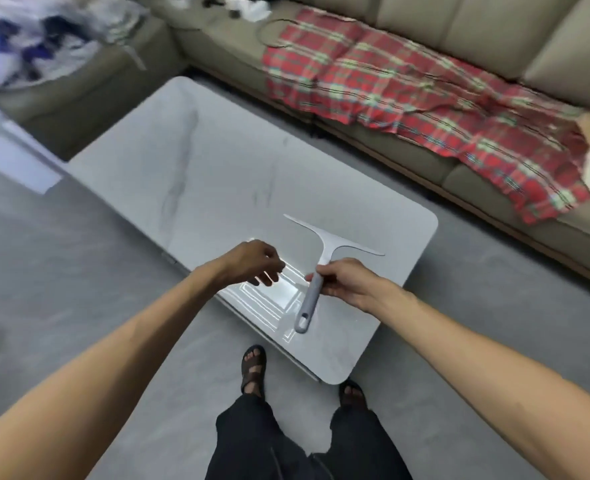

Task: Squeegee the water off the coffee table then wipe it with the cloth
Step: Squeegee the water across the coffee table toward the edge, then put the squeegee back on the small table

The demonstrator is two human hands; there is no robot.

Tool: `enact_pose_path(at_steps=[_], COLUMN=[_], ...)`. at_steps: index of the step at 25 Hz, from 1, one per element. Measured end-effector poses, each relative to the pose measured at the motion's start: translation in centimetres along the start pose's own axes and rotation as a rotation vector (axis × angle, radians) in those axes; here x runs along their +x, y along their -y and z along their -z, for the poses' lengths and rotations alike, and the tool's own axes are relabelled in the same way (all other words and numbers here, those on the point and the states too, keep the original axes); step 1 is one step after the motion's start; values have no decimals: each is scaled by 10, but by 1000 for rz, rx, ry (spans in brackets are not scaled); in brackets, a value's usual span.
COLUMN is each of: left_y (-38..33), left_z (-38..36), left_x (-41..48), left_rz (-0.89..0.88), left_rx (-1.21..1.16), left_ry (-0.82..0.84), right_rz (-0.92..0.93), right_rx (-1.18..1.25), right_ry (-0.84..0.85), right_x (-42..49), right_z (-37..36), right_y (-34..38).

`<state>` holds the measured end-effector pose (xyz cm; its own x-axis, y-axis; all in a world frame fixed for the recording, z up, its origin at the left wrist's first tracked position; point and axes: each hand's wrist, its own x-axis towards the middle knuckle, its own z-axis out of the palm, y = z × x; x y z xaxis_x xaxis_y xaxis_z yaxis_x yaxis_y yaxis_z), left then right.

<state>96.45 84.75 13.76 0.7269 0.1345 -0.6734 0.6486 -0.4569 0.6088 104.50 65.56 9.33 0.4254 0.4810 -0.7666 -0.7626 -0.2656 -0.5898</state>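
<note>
The squeegee [324, 258] was held above the near end of the counter [189, 168], its blade not visibly on the surface. The right hand [347, 282] had its grip closed on the handle; the left hand [255, 263] hovered beside, loosely open, holding nothing. Squeegeeing appeared not yet begun; lowering the blade seemed next. No cloth was visible, and standing water was hard to make out.

Right hand [347, 284] grips squeegee [324, 258] mid-handle, blade end away from the person, above near end of coffee table [189, 174]. Left hand [255, 263] empty, fingers loosely curled, just left of the handle. Sofa w/ red plaid blanket [407, 98] beyond table's far side.
</note>
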Motion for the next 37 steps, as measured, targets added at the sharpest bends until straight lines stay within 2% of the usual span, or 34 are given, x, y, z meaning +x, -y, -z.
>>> enact_pose_path(at_steps=[4,8,12,17,22,26,32,37], left_y=[6,23,54,106,136,133,118,99], left_z=[-49,-104,-161,-280,-437,-566,-698,-792], left_x=[-75,-164,-247,-367,-476,-558,-631,-646], left_rz=[54,138,241,375,438,486,583,641], left_rx=[-163,-328,-421,-540,-700,-766,-846,-977], left_ry=[-228,-410,-547,-679,-772,-793,-776,-798], right_rz=[19,60,47,25,9,-61,-188,-265], right_rx=[-102,-450,-633,-831,-946,-1038,-1109,-1247], right_ry=[160,380,462,708,889,914,886,941], right_x=[-32,-86,-130,-226,-336,-427,-499,-524], right_z=[-32,-68,-104,-126,-101,-53,13,66], right_y=[11,-17,-77,-197,-326,-428,-527,-587])
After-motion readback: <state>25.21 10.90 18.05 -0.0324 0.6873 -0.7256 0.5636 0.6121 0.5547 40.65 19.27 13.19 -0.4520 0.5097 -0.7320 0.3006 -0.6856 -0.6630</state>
